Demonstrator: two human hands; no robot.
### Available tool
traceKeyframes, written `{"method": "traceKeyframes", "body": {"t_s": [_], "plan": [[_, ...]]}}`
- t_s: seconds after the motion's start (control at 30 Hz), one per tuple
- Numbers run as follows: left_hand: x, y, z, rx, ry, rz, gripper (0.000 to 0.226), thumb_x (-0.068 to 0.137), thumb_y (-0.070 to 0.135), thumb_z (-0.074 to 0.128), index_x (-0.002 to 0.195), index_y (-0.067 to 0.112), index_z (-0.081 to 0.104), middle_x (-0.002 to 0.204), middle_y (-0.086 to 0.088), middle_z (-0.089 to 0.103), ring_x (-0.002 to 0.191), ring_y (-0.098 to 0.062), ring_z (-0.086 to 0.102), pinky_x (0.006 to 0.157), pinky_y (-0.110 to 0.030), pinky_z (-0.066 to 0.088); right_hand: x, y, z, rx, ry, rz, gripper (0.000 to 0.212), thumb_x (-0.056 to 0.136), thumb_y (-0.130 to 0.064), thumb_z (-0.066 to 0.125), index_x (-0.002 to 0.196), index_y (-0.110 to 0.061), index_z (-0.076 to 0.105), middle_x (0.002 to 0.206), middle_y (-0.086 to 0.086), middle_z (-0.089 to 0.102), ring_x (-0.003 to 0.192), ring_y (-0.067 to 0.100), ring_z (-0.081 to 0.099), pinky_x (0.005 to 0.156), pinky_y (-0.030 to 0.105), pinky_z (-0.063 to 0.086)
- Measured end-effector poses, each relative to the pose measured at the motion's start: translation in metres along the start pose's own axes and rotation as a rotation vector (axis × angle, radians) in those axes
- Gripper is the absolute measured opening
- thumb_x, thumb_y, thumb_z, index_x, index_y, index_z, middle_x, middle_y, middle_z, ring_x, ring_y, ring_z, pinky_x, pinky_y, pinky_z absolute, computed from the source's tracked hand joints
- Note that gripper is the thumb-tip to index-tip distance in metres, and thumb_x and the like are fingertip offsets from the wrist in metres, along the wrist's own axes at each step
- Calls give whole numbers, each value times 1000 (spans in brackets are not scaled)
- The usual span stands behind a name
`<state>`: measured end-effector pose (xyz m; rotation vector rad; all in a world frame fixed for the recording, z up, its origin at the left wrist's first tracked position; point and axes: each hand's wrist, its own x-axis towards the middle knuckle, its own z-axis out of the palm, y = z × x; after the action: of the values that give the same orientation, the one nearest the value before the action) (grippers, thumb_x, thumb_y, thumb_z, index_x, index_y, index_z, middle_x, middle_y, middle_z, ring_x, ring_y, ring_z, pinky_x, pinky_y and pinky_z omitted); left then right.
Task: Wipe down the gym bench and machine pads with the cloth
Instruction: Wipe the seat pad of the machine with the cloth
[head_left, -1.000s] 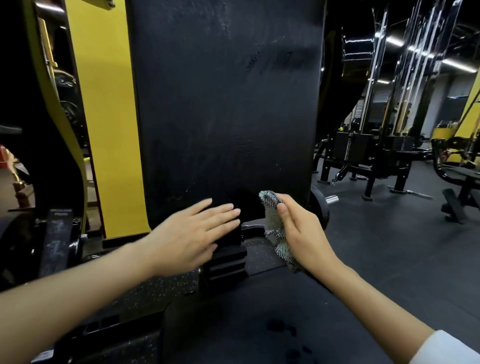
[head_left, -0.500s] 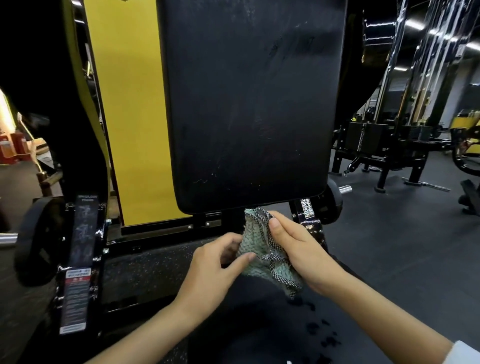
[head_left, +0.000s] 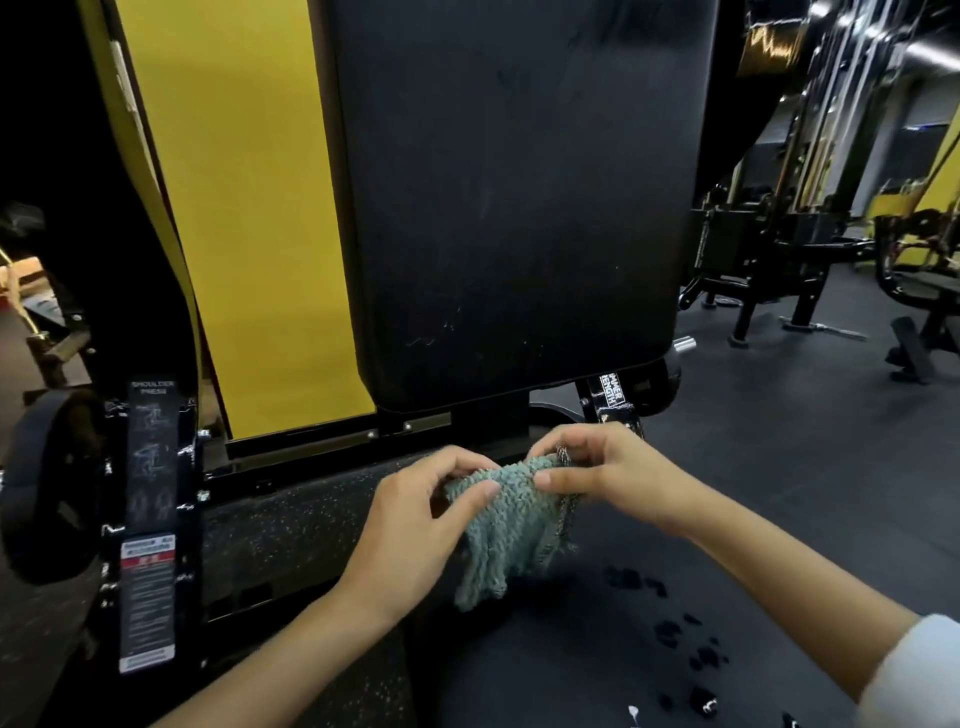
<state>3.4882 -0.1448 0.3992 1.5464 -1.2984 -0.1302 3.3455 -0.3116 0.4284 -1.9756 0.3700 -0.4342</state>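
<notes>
Holding one pale-green knitted cloth (head_left: 506, 525) at lower centre of the frame, you pinch its top edge with your left hand (head_left: 415, 525) and right hand (head_left: 608, 478); it hangs crumpled over the seat pad (head_left: 597, 665), dark and spotted with droplets. One black back pad (head_left: 514, 197) rises above. Black rubber floor (head_left: 805, 467) and more machines fill the right.

The black instruction placard (head_left: 150, 525) on the machine's left upright is headed "SHOULDER PRESS" in faint letters, above small exercise diagrams. Lower on it sits a red-and-white warning label (head_left: 147, 558); its fine print is too small to read. Right of the back pad, a black frame post (head_left: 612, 397) bears white lettering, partly cut off, reading "HAMMER STRENGTH".
</notes>
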Motion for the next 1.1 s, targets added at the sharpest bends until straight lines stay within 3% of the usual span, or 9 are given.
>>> {"method": "traceKeyframes", "body": {"t_s": [0.2,0.33,0.43,0.53,0.67,0.8,0.87,0.97,1.1], "plan": [[9,-15,-5,132,71,87,15,90,21,69,100,31,72,97,19,66,99,-2,63,79,-11,45,23,5,-5,-118,43,-160,26,86,9,67,91,-15,73,92,-4,75,91,8,70,82,22,55],[-17,-35,2,204,-36,89,16,87,32,67,102,31,73,98,20,64,99,-1,62,85,-16,46,14,31,3,-302,-93,-136,33,85,9,67,93,-21,75,98,-4,75,96,11,70,92,33,55],[-42,-45,9,240,-157,52,23,90,52,63,104,38,73,98,26,63,95,2,61,84,-23,49,-4,44,3,-474,-253,-96,25,86,-4,73,99,-25,76,98,-11,74,95,2,68,91,25,52],[-62,-48,13,292,-187,72,25,92,56,58,102,39,73,98,30,65,94,2,61,86,-27,47,-19,37,-2,-578,-429,-45,19,85,-22,76,103,-29,76,102,-14,71,99,3,65,92,26,48],[-72,-48,16,293,-78,25,22,93,48,57,104,36,72,108,27,64,107,0,59,94,-23,45,-25,32,16,-582,-262,-158,29,87,-51,62,109,-35,71,108,-24,66,109,-3,57,96,21,43],[-72,-53,22,320,-38,-39,39,100,42,40,126,28,65,129,26,56,128,7,46,108,-19,36,-21,42,61,-623,-218,-195,45,101,-27,52,145,-25,45,145,-14,45,135,-1,34,114,13,21],[-70,-58,25,312,-57,-97,44,102,39,34,138,26,55,140,27,46,135,11,35,114,-15,27,-20,47,76,-688,-293,-116,56,104,-30,43,156,-27,20,161,-14,21,148,1,11,122,25,5],[-65,-66,29,295,-132,-187,51,100,37,30,150,27,39,153,21,34,142,14,19,119,-15,16,-16,52,86,-787,-370,-11,63,106,-42,28,157,-28,-5,165,-16,1,149,0,-8,122,34,-11],[-60,-73,31,282,-263,-258,56,101,38,22,156,30,15,163,17,12,144,15,-1,120,-15,-1,-11,56,90,-877,-407,10,71,98,-55,12,157,-24,-13,164,-14,-8,148,-1,-14,121,34,-15]]}}
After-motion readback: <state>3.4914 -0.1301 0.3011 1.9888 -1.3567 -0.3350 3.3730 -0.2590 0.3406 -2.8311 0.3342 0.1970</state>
